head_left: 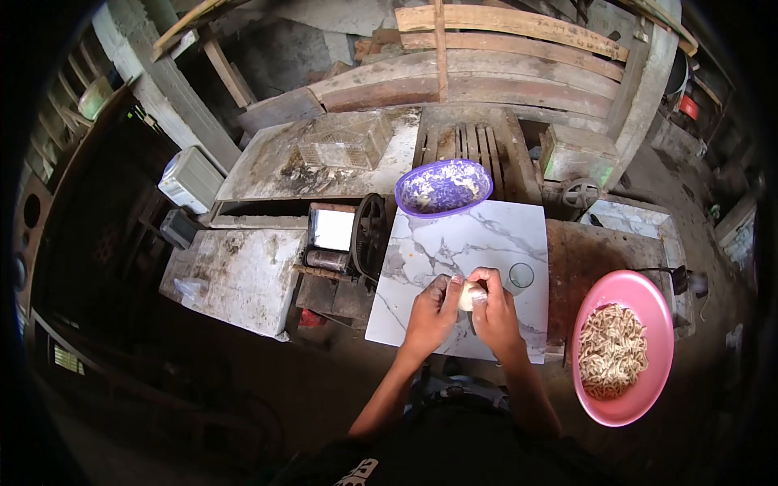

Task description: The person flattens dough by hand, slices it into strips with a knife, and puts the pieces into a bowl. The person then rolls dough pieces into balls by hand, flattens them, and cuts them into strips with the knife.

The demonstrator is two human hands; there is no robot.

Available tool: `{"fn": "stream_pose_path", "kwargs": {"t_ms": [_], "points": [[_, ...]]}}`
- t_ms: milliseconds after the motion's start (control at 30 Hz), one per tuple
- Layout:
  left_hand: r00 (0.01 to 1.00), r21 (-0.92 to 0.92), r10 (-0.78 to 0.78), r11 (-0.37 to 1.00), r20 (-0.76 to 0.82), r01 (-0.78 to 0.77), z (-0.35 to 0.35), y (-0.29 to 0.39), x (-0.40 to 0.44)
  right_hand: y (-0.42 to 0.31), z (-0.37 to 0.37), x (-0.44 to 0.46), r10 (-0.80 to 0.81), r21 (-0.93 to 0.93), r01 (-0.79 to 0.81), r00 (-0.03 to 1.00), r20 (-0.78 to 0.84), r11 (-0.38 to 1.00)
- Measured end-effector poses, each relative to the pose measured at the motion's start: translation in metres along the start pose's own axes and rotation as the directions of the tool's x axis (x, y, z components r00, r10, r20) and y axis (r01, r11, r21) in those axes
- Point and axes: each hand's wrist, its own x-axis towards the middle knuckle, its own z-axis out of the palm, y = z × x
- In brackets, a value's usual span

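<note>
A small pale lump, like dough (467, 296), is held between my two hands above the front part of a white marbled board (413, 259). My left hand (433, 314) grips its left side, with the thumb pressed near the top. On the other side my right hand (493, 312) has its fingers curled round the lump. Both hands look dusted with white. A clear round glass (521, 275) stands on the board just right of my right hand. At the board's back edge sits a purple basin (443, 188) with pale residue inside.
A pink basin (660, 348) holding pale noodle-like strands (612, 348) is at the right. Left of the board stands a machine with a dark wheel (370, 237). Farther back are a wire crate (344, 142), a worn box (577, 154) and a white container (190, 180).
</note>
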Motion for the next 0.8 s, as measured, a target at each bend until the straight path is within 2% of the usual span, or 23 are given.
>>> {"fn": "stream_pose_path", "kwargs": {"t_ms": [33,67,100,133,167,233,267,333,400,467,500,533,567,600,667,700,733,767,800], "points": [[0.997,0.036,-0.023,0.999,-0.067,0.026,0.005,-0.002,-0.002,0.000,0.001,-0.001,0.002,0.000,-0.002,1.000,-0.002,1.000],[0.998,0.036,-0.023,0.999,-0.066,0.025,0.011,-0.006,-0.002,0.000,0.002,0.000,-0.119,-0.071,0.117,0.992,-0.036,0.991],[0.980,0.092,0.132,0.989,-0.149,-0.119,0.017,-0.013,0.000,-0.001,0.004,0.001,-0.243,-0.143,0.232,0.968,-0.061,0.962],[0.933,0.158,0.284,0.954,-0.220,-0.253,0.020,-0.017,0.001,-0.001,0.007,0.001,-0.243,-0.143,0.233,0.968,-0.061,0.962],[0.933,0.158,0.285,0.954,-0.218,-0.254,0.019,-0.012,0.000,-0.002,0.011,-0.001,-0.282,-0.149,0.265,0.953,-0.109,0.953],[0.959,0.305,0.223,0.938,-0.176,-0.162,0.018,0.000,-0.004,0.009,0.018,-0.004,-0.323,-0.143,0.297,0.918,-0.230,0.944],[0.959,0.305,0.223,0.938,-0.177,-0.162,0.018,-0.002,-0.004,0.010,0.017,-0.005,-0.324,-0.143,0.297,0.918,-0.230,0.944],[0.928,0.369,0.310,0.903,-0.205,-0.220,0.017,-0.006,-0.003,0.012,0.015,-0.008,-0.050,0.026,0.057,0.976,-0.213,0.998],[0.942,0.339,0.269,0.921,-0.201,-0.190,0.009,-0.001,-0.001,0.020,0.016,-0.004,-0.027,0.000,0.027,0.973,-0.229,1.000],[0.954,0.308,0.228,0.938,-0.195,-0.161,0.004,0.000,-0.001,0.025,0.017,-0.003,0.174,0.268,-0.121,0.968,-0.181,0.956],[0.959,0.231,0.171,0.966,-0.225,-0.118,0.002,-0.002,0.001,0.025,0.016,-0.003,0.220,0.316,-0.165,0.965,-0.145,0.934],[0.961,0.152,0.112,0.986,-0.252,-0.074,-0.001,-0.005,0.002,0.023,0.014,-0.001,0.216,0.317,-0.162,0.966,-0.144,0.935],[0.980,0.066,0.055,0.997,-0.191,-0.043,-0.004,-0.007,0.003,0.016,0.010,0.000,0.249,0.317,-0.210,0.965,-0.084,0.925],[0.980,0.067,0.054,0.997,-0.191,-0.042,-0.005,-0.013,0.004,0.013,0.008,0.000,0.281,0.316,-0.260,0.959,-0.024,0.913],[0.998,-0.300,0.001,0.954,-0.060,-0.019,-0.007,-0.027,0.009,0.033,0.017,-0.002,0.254,0.316,-0.220,0.964,-0.072,0.923],[0.998,-0.299,-0.001,0.954,-0.061,-0.017,-0.007,-0.030,0.008,0.040,0.020,-0.003,0.226,0.315,-0.179,0.967,-0.120,0.932],[0.999,-0.209,0.031,0.977,-0.034,-0.038,-0.004,-0.034,0.007,0.045,0.021,-0.006,0.226,0.316,-0.179,0.967,-0.118,0.932],[0.998,-0.117,0.061,0.991,-0.006,-0.061,-0.001,-0.032,0.006,0.045,0.022,-0.006,0.189,0.249,-0.156,0.975,-0.115,0.956],[0.998,-0.117,0.060,0.991,-0.008,-0.061,0.002,-0.030,0.004,0.043,0.022,-0.007,0.152,0.181,-0.131,0.982,-0.108,0.975]]}}
